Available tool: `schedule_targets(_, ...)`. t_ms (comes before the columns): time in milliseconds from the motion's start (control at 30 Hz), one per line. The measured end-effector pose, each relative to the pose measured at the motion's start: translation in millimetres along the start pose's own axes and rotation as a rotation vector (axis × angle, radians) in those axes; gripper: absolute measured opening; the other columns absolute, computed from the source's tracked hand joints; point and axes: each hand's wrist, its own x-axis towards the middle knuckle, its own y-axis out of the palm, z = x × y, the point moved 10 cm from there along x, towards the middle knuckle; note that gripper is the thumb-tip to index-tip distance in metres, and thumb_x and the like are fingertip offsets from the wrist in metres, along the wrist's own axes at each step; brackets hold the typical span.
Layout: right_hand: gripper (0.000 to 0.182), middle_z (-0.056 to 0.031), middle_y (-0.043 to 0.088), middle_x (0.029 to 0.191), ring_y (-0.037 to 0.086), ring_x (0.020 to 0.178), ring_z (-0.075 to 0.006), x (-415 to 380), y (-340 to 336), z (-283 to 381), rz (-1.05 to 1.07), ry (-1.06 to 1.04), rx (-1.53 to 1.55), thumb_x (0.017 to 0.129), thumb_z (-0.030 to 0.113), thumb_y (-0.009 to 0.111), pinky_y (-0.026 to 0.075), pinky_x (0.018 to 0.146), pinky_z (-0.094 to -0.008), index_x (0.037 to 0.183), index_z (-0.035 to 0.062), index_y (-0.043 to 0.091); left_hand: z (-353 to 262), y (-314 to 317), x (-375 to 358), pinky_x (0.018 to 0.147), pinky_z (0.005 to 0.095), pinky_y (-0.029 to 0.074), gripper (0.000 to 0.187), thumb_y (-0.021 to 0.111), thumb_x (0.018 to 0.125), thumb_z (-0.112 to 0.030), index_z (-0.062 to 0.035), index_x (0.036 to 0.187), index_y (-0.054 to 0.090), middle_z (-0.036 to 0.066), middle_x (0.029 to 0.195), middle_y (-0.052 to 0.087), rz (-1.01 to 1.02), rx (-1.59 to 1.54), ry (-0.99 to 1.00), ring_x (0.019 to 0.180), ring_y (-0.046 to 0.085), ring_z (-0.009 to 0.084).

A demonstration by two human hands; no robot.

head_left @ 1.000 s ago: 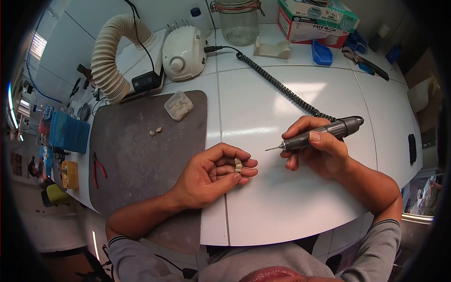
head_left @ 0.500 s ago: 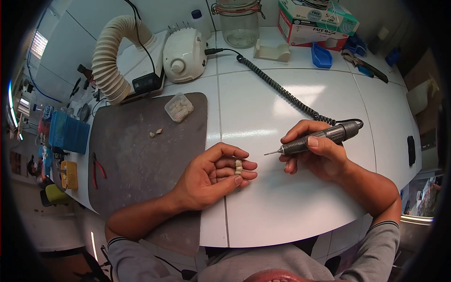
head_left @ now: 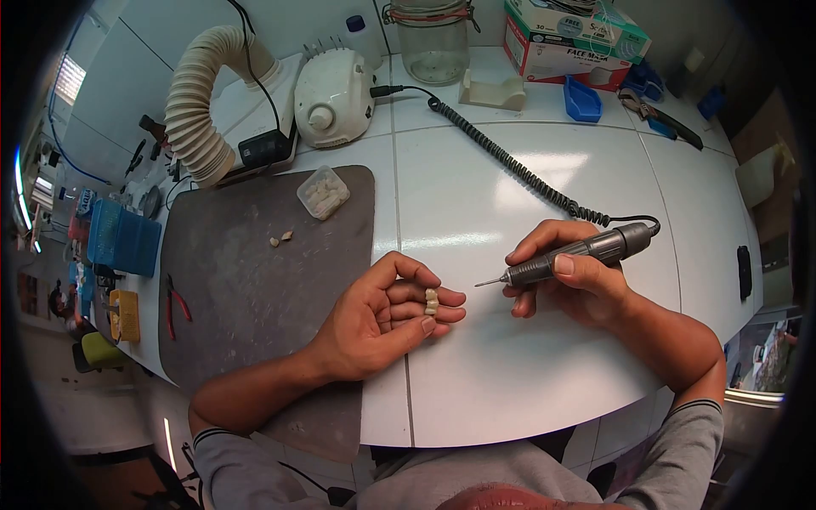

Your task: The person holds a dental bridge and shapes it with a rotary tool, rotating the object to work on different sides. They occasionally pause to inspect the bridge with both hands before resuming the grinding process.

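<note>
The left hand lies palm up, forearm angled in from the lower left, fingers curled with thumb and forefinger pinched together. The right hand is closed in a pen-like grip, wrist raised, forearm reaching in from the right.

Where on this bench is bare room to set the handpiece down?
White top below both hands; bare stretch between coiled cord and black object; grey mat below the loose pieces. Crowded: back edge by the jar, left edge by the blue tray.
</note>
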Motion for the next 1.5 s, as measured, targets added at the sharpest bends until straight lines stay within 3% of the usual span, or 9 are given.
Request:
schedule_targets(333,0.058,-0.0290,0.074,0.099,0.080,0.083,-0.0319,-1,4,1,0.035,-0.001,-0.048,0.090,0.037,0.077,0.067,0.081,-0.0440,0.121,-0.0109,0.065,-4,-1,0,0.108,0.0330,0.059,0.032,0.053,0.107,0.005,0.0041,0.136,0.041,0.022,0.132,0.059,-0.037,0.028,0.058,0.129,0.067,0.0302)
schedule_targets(433,0.052,-0.0283,0.072,0.110,0.079,0.095,-0.0317,-7,12,6,0.089,-0.053,-0.108,0.099,0.030,0.071,0.065,0.086,-0.0413,0.131,-0.0101,0.061,0,-4,0,0.099,0.0323,0.063,0.031,0.057,0.106,0.003,0.0031,0.134,0.043,0.021,0.128,0.060,-0.052,0.027,0.065,0.124,0.070,0.0323)
schedule_targets(533,0.053,-0.0287,0.071,0.114,0.078,0.101,-0.0321,-13,13,-4,0.016,0.000,0.108,0.100,0.029,0.070,0.065,0.086,-0.0408,0.133,-0.0107,0.059,2,0,-2,0.094,0.0319,0.065,0.032,0.059,0.106,0.002,0.0037,0.135,0.044,0.019,0.123,0.063,-0.020,-0.007,0.025,0.118,0.073,0.0317)
schedule_targets(733,0.048,-0.0283,0.071,0.116,0.077,0.107,-0.0319,-12,18,-7,0.051,0.030,0.040,0.104,0.023,0.067,0.065,0.090,-0.0390,0.136,-0.0110,0.057,1,5,-4,0.092,0.0287,0.065,0.034,0.063,0.105,0.000,0.0056,0.134,0.046,0.016,0.115,0.066,0.007,0.064,0.015,0.112,0.075,0.0236)
schedule_targets(933,0.042,-0.0254,0.072,0.121,0.076,0.113,-0.0288,-16,38,-4,0.186,0.002,-0.243,0.103,0.013,0.066,0.064,0.096,-0.0368,0.137,-0.0104,0.059,6,1,-7,0.079,0.0231,0.059,0.035,0.070,0.099,-0.001,0.0027,0.128,0.050,0.015,0.111,0.074,-0.019,0.130,0.009,0.109,0.075,0.0182)
schedule_targets(1167,0.039,-0.0233,0.074,0.119,0.078,0.110,-0.0274,-15,41,-5,0.221,-0.006,-0.329,0.102,0.012,0.069,0.063,0.096,-0.0346,0.134,-0.0095,0.063,-3,7,-8,0.080,0.0219,0.059,0.036,0.075,0.095,0.003,-0.0017,0.122,0.051,0.014,0.114,0.072,0.032,0.335,0.066,0.109,0.075,0.0173)
schedule_targets(1333,0.039,-0.0230,0.076,0.115,0.078,0.107,-0.0267,-15,44,-3,0.244,-0.041,-0.372,0.100,0.015,0.073,0.063,0.097,-0.0354,0.131,-0.0080,0.067,2,6,-7,0.083,0.0251,0.062,0.034,0.074,0.095,0.005,-0.0011,0.120,0.051,0.014,0.113,0.072,0.043,0.323,0.082,0.109,0.076,0.0182)
schedule_targets(1433,0.039,-0.0227,0.077,0.114,0.079,0.106,-0.0266,-14,43,-4,0.250,-0.053,-0.381,0.099,0.016,0.074,0.063,0.096,-0.0353,0.130,-0.0076,0.068,3,4,-7,0.079,0.0235,0.059,0.030,0.078,0.094,-0.003,0.0020,0.117,0.059,0.012,0.108,0.077,-0.017,0.202,0.105,0.101,0.075,0.0138)
schedule_targets(1500,0.039,-0.0228,0.078,0.112,0.078,0.106,-0.0265,-14,43,-2,0.246,-0.053,-0.403,0.099,0.016,0.075,0.063,0.096,-0.0351,0.130,-0.0075,0.069,2,6,-6,0.084,0.0257,0.061,0.030,0.073,0.096,0.003,0.0008,0.119,0.054,0.015,0.112,0.074,0.035,0.251,0.088,0.107,0.076,0.0188)
